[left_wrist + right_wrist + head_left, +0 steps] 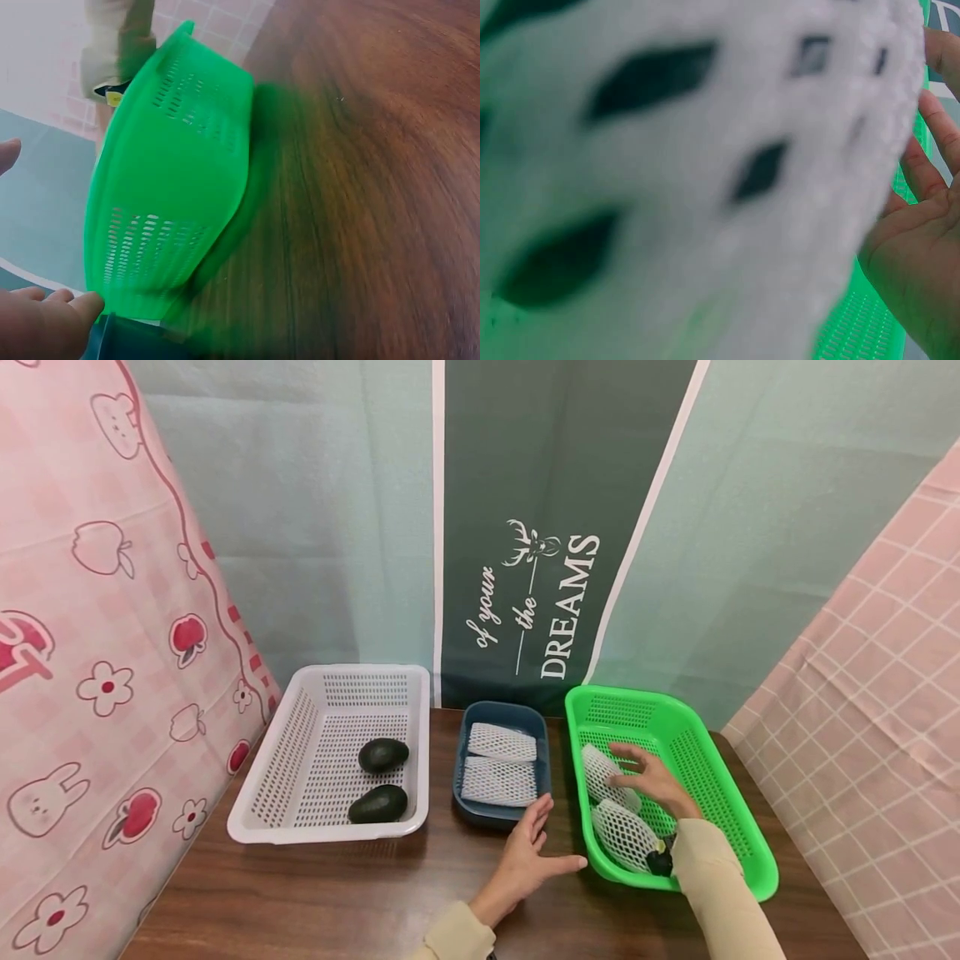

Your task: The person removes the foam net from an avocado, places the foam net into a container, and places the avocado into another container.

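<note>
"Head view: nearest, how do the hands stand?"

"The left hand (527,862) holds nothing, fingers extended, thumb just beside the green basket (716,777); whether they touch, I can't tell. The right hand (658,783), inside that basket, has its fingers loosely bent and apart; no grip shows."

"What lies around it?"

"The nearer netted fruit (624,835), left of the right wrist, and the farther netted fruit (597,770), by its fingertips."

"Past the left fingertips?"

"A blue box (480,815) with two loose nets (501,781). Well left of the left hand, a white basket (318,785) with two bare avocados (378,804)."

"How far along, then?"

"Half, I'd judge: two covered, two bare. Whether nets are going on or coming off, these views don't settle; either way, two seem left."
</note>
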`<state>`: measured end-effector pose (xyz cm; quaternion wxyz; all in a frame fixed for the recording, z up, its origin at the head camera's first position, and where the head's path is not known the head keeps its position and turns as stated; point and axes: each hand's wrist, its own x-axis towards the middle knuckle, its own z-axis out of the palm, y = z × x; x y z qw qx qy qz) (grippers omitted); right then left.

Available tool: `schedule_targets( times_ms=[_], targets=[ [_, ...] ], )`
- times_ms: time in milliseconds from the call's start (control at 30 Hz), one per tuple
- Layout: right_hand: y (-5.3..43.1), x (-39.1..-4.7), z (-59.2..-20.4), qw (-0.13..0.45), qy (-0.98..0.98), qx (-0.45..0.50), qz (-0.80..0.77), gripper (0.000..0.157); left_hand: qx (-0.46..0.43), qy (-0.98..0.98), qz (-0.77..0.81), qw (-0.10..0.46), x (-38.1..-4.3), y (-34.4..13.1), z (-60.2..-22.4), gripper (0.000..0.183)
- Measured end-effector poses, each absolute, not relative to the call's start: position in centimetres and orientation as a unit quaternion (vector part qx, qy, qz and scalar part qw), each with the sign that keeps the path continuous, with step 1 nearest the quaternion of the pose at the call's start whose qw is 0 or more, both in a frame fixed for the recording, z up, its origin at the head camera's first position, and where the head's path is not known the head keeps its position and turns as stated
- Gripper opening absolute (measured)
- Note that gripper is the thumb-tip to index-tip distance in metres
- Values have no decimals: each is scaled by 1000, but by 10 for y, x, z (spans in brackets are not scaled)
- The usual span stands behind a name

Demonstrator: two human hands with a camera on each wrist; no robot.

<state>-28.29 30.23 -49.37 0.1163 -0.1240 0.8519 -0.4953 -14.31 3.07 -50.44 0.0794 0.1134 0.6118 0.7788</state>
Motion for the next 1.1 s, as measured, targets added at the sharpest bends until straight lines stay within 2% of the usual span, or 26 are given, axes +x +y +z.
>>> schedule_targets(
  times_ms=[200, 367, 867, 1100],
  targets=[
    [307, -284, -495, 135, 850, -128, -492, 75, 117, 640, 755, 88, -145, 42, -508, 93],
    [303, -285, -496, 160, 850, -115, -489, 80, 113, 667, 730, 94, -148, 51, -513, 97],
    [301, -285, -507, 183, 863, -82, -463, 85, 117, 711, 688, 86, -147, 75, -525, 113],
    [299, -283, -505, 191, 864, -78, -460, 88, 113, 728, 665, 126, -148, 80, -527, 120]
  ],
)
